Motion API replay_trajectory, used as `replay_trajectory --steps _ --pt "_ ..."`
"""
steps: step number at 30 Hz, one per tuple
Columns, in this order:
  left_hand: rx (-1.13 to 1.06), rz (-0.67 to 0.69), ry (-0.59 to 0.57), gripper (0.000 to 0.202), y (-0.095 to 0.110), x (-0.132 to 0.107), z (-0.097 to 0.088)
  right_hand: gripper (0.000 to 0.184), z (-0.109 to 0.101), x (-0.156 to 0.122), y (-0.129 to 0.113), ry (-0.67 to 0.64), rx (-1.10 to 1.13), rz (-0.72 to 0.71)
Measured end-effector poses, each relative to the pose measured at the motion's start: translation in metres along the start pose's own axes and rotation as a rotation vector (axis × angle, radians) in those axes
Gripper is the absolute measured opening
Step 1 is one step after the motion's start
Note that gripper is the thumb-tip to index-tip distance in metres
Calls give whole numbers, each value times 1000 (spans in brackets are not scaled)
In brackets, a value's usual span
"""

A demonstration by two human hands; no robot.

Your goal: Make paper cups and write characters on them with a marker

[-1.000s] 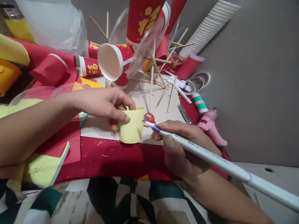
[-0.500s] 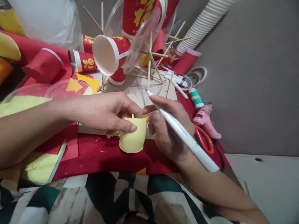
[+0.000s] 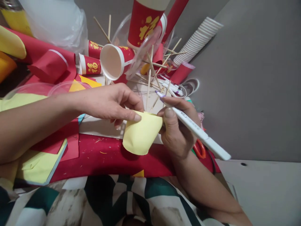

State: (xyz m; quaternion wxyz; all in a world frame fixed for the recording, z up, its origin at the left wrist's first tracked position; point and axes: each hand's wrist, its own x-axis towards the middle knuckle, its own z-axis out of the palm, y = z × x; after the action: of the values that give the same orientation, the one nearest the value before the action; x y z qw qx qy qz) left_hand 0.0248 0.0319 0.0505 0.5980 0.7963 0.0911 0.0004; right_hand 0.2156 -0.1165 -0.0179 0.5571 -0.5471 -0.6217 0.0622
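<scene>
My left hand [image 3: 110,102] pinches the upper left edge of a yellow paper piece [image 3: 141,135] curled into a cup shape above the red table cover. My right hand [image 3: 176,125] grips a white marker [image 3: 195,128] with a purple tip pointing up and left, and its thumb and fingers also press the right edge of the yellow paper. The paper hangs between both hands, tilted.
Red paper cups [image 3: 115,61] with gold print, wooden sticks [image 3: 149,80], clear plastic lids [image 3: 68,89], a stack of white cups [image 3: 197,40], more markers [image 3: 172,88], red-handled scissors [image 3: 199,149], red and yellow paper sheets [image 3: 35,160] crowd the table. A grey wall [image 3: 254,88] stands right.
The yellow paper has flattened and tilted as both hands now hold it. My right hand moved in from the right with the marker, whose tip swung upward.
</scene>
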Motion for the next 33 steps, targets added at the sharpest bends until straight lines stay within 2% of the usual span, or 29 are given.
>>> replay_trajectory --steps 2,6,10,13,15,20,26,33 --pt "-2 -11 -21 10 1 -1 0 22 3 1 -2 59 32 19" --pt "15 -1 -6 13 6 -3 -2 24 8 6 -6 70 165 18" --pt "250 38 108 14 6 -3 -7 25 8 7 -7 207 232 -9" --pt "446 25 164 16 1 -1 -7 27 3 2 -9 173 108 -37" --pt "484 2 170 20 -3 1 -6 27 1 -2 -9 109 39 -51" --pt "491 -22 146 18 -2 0 -7 21 -1 -10 -9 -15 16 -33" --pt "337 -61 73 12 3 -5 -13 18 0 -10 -13 19 -3 -64" --pt "215 -50 51 10 -5 -2 -14 19 0 -16 -16 16 -62 -75"
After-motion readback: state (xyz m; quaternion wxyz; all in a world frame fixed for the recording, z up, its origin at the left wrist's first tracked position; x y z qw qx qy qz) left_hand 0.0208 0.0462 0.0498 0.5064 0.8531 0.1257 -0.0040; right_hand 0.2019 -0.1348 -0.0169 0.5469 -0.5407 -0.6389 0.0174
